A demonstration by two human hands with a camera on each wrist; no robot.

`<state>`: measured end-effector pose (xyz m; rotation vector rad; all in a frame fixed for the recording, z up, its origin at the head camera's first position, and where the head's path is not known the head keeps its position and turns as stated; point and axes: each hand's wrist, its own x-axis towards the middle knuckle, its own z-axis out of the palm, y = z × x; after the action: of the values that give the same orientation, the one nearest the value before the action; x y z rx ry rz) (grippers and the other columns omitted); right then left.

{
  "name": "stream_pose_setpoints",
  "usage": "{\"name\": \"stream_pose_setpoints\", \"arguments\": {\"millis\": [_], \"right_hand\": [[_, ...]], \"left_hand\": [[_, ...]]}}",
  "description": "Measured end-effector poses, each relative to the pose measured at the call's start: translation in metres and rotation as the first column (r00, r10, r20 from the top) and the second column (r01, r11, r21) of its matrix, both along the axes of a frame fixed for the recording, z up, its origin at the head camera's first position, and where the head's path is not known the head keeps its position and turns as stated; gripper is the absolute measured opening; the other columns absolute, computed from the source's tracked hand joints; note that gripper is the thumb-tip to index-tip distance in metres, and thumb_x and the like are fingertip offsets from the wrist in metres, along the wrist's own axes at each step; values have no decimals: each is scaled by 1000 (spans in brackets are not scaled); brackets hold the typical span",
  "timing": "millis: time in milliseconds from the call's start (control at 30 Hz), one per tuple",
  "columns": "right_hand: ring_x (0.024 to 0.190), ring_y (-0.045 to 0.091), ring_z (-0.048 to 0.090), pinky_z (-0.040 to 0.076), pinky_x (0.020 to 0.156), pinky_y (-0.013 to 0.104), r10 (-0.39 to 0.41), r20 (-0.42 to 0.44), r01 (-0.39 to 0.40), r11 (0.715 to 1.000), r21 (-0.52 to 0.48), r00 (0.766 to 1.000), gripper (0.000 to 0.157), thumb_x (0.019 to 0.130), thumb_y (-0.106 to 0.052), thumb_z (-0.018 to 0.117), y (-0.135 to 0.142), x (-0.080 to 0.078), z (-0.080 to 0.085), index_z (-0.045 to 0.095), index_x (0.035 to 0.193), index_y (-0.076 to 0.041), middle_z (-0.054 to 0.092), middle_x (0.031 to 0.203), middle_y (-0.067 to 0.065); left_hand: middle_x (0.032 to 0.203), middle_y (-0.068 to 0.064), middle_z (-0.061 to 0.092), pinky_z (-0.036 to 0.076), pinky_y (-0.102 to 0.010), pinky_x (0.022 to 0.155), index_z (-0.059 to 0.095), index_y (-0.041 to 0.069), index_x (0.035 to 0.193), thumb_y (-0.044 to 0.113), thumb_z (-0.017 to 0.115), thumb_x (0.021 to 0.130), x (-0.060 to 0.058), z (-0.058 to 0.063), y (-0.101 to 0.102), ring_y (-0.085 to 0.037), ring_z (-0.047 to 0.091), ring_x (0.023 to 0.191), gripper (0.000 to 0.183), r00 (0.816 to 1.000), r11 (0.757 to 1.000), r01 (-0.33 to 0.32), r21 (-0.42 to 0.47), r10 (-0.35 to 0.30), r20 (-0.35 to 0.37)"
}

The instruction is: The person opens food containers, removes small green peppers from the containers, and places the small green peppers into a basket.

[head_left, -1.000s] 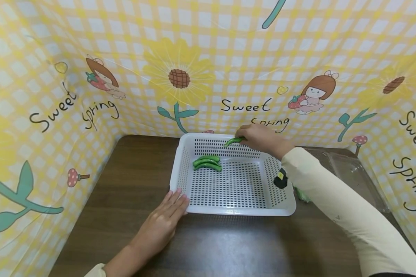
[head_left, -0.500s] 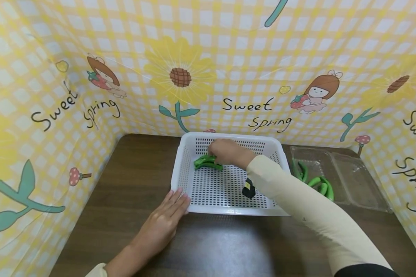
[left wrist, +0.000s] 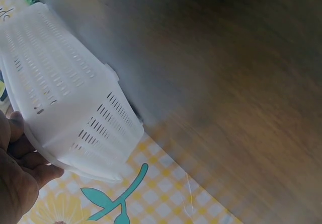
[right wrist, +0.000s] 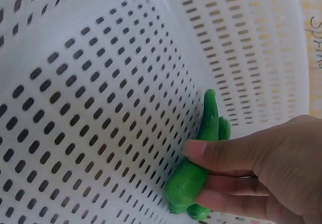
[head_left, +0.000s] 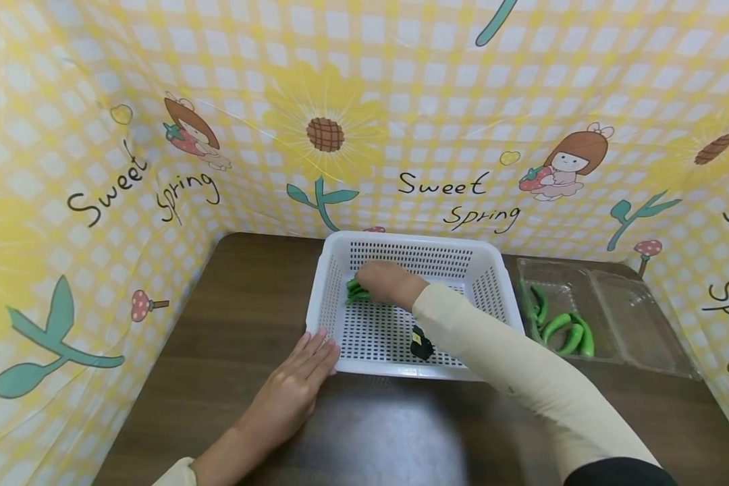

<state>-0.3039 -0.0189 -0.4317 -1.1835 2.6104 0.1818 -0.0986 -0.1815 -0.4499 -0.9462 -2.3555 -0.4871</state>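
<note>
1. Green pepper [right wrist: 183, 188] pinched between the right hand's [right wrist: 266, 168] thumb and fingers, low by the far-left corner inside the white basket [head_left: 401, 370]; left hand [head_left: 291, 391] lying with straight fingers on the near-left corner
2. Danger spot, I reckon: a careless release could roll this smooth one off the basket's other peppers [head_left: 354, 292], or a knuckle could scatter them
3. Too much weight on that near-left corner might tip or skid the basket across the worktop [head_left: 249, 304]
4. Over at the worktop's far-right corner, a clear plastic tray [head_left: 650, 324], loose peppers [head_left: 576, 335] in its left half
</note>
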Motion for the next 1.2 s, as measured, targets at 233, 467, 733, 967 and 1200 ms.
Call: {"name": "stream_pose_setpoints", "arguments": {"millis": [233,467,733,967,1200], "right_hand": [[79,9,54,48,77,25,-39,-14,40,999,25,999,36,64,-16,79,3,-4,-9,63,96,-14,59,89,-3],[79,11,54,48,74,25,-23,-29,24,999,35,999,36,66,-21,78,4,-6,-6,62,97,-13,59,88,-2],[71,10,53,48,64,23,-70,-51,69,997,-38,996,27,72,-21,73,28,-13,21,61,95,-13,57,79,-5],[63,12,51,46,54,23,-143,-180,116,981,-154,973,15,79,-24,66,118,-32,70,58,86,-13,55,75,-3],[61,18,49,42,50,33,-294,-151,283,955,-93,944,8,80,-15,62,234,-37,87,57,76,-11,54,71,1]], "left_hand": [[119,-19,52,36,-49,96,54,-6,117,15,28,98,0,-2,1,-33,45,114,38,1000,1000,-7,3,7,-1],[116,-20,54,38,-50,94,56,-6,114,14,31,97,0,-1,1,-34,48,112,36,999,1000,-14,19,14,-32],[114,-21,55,38,-50,93,57,-7,112,14,31,97,0,1,3,-35,48,110,36,999,1000,-5,17,6,-48],[116,-21,54,38,-50,93,56,-7,113,12,31,97,-2,-1,3,-35,48,111,36,998,1000,-4,24,5,-59],[115,-20,55,39,-50,92,56,-7,113,12,30,97,-4,-4,1,-34,49,110,36,997,1000,1,23,1,-80]]}}
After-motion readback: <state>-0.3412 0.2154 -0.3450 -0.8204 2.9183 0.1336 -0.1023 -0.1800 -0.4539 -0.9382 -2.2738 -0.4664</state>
